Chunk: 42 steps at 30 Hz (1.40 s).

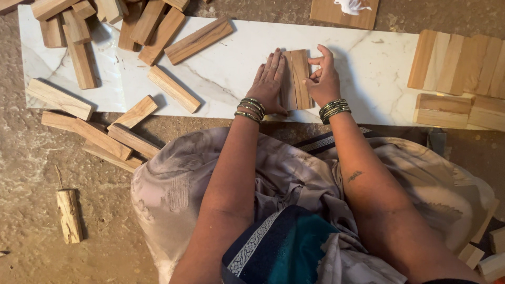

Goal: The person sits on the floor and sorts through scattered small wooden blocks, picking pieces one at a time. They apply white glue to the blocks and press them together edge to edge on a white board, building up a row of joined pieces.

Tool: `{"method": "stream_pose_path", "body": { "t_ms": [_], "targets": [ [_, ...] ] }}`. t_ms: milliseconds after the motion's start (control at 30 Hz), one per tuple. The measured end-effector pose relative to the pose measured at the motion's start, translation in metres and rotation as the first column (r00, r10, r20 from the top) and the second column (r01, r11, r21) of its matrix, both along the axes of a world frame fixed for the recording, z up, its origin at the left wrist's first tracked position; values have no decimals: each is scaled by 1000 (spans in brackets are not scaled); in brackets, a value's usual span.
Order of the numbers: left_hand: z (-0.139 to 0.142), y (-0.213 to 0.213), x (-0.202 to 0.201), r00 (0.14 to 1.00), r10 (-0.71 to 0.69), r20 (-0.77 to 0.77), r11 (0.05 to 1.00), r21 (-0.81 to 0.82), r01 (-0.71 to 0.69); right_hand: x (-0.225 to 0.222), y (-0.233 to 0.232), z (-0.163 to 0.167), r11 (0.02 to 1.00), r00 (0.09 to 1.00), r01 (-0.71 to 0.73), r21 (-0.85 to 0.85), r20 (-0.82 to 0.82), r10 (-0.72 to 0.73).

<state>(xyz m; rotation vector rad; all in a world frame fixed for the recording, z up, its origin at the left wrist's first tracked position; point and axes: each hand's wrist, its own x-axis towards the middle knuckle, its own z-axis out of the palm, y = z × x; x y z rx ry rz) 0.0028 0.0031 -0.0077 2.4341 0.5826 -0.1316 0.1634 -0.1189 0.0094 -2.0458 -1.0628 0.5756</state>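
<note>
Two narrow wooden blocks lie side by side on a white marble slab, long sides touching. My left hand rests flat against their left side, fingers stretched forward. My right hand presses their right side, its index finger extended and the other fingers curled. Both wrists wear green bangles. Neither hand lifts the blocks; they squeeze them together on the slab.
A heap of loose wooden blocks covers the slab's far left, with more blocks on the dirt floor at left. Neat rows of blocks sit at the right. A wooden board with a white cloth lies beyond. My lap is below.
</note>
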Motion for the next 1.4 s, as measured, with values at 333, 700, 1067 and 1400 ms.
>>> {"method": "stream_pose_path", "body": {
  "t_ms": [333, 700, 1067, 1400],
  "targets": [
    [-1, -1, 2, 1000, 3, -17, 1000, 13, -3, -5, 1, -2, 1000, 999, 1, 21, 49, -2],
    [3, -2, 2, 999, 0, -41, 1000, 20, 1, -9, 1, -2, 999, 999, 23, 46, 43, -25],
    [4, 1, 3, 1000, -7, 8, 999, 48, 6, -12, -3, 2, 1000, 993, 8, 27, 115, -11],
    [6, -2, -5, 1000, -2, 1, 996, 94, 2, -45, -33, 35, 978, 884, -150, -148, 423, 199]
  ]
}}
